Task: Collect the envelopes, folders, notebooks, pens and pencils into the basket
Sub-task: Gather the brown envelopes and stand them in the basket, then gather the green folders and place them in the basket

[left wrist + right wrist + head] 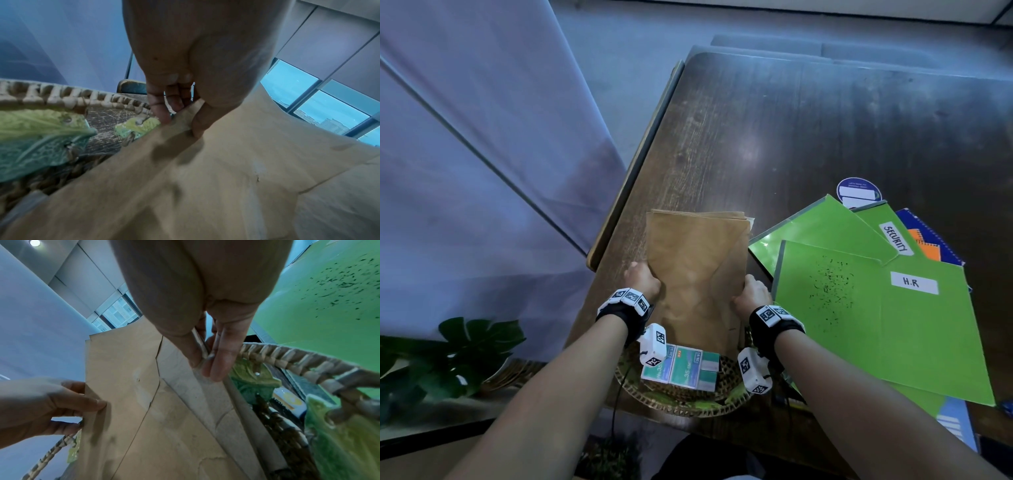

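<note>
A stack of brown envelopes point(697, 270) stands tilted with its lower end in the woven basket point(681, 401) at the table's near edge. My left hand point(643, 281) pinches the stack's left edge, thumb on the front point(197, 128). On the opposite edge my right hand point(751, 291) pinches it between thumb and fingers point(220, 363). Green folders point(887, 308), one labelled H.R and one SECURITY, lie fanned on the table to the right. Spiral notebooks point(928, 240), blue and orange, peek out behind them.
Small boxes of staples point(681, 370) lie in the basket in front of the envelopes. A round blue sticker or card point(859, 192) sits beyond the folders. The dark wooden table point(825, 130) stretches away; its left edge drops to the floor beside a curtain.
</note>
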A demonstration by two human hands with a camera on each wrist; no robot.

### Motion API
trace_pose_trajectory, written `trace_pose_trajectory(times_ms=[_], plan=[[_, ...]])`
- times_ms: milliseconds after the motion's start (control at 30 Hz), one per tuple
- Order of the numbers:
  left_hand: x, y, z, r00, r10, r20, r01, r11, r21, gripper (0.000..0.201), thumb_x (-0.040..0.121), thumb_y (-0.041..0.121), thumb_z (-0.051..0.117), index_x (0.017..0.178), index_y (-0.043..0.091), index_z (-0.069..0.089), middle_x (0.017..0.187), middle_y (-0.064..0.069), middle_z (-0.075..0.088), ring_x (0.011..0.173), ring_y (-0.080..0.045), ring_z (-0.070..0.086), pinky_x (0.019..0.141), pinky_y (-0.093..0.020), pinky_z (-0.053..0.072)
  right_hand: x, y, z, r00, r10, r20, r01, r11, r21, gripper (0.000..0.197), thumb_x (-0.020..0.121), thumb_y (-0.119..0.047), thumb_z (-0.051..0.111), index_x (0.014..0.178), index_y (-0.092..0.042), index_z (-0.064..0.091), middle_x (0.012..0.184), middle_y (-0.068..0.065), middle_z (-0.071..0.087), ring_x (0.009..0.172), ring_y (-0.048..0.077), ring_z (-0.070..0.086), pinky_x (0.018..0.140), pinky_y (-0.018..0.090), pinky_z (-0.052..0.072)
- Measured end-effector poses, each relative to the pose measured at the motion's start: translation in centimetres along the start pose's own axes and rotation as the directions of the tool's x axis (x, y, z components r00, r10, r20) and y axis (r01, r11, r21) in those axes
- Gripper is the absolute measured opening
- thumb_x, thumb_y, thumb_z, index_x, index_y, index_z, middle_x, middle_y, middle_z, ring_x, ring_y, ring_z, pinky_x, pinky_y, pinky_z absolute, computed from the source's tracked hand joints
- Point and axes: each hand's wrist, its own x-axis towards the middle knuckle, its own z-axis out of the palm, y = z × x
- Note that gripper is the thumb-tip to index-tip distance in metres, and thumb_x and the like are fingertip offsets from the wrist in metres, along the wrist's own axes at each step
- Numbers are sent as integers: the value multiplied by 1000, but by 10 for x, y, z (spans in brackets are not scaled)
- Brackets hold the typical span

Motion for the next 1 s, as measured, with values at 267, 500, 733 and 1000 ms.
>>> trace_pose_trajectory(times_ms=[267, 500, 733, 1000], plan=[[-9, 11, 4, 990, 42, -132, -43, 999, -4, 74, 77, 11, 67, 143, 8, 33, 140, -19, 37, 129, -38, 37, 106, -42, 34, 0, 5, -9, 1000, 9, -18, -7, 995, 99, 28, 84, -15, 59, 109, -11, 47, 111, 12, 57, 98, 29, 56, 78, 35, 47], [-25, 72, 18, 885, 390, -254, -426, 898, -106, 29, 87, 21, 63, 114, 20, 54, 113, -3, 54, 102, -23, 56, 91, -44, 51, 2, 34, -35, 997, 15, -80, 8, 960, 282, 33, 93, -25, 62, 122, -13, 52, 120, 8, 57, 104, 23, 60, 92, 37, 52], [-50, 158, 65, 821, 569, -45, -558, 782, -278, 15, 94, 28, 61, 106, 17, 60, 99, 2, 63, 90, -15, 61, 85, -37, 55, 8, 108, -87, 991, 77, -108, -48, 968, 248, 32, 98, -28, 55, 126, -14, 50, 106, 4, 61, 65, 10, 55, 55, 22, 45], [-66, 220, 121, 829, 535, 161, -490, 835, -252, 39, 94, 43, 62, 122, 16, 57, 112, -1, 62, 98, -13, 61, 85, -29, 55, 25, 197, -146, 967, 229, -113, -216, 969, 121, 34, 96, -28, 55, 125, -10, 52, 123, 10, 52, 101, 22, 55, 83, 34, 51]])
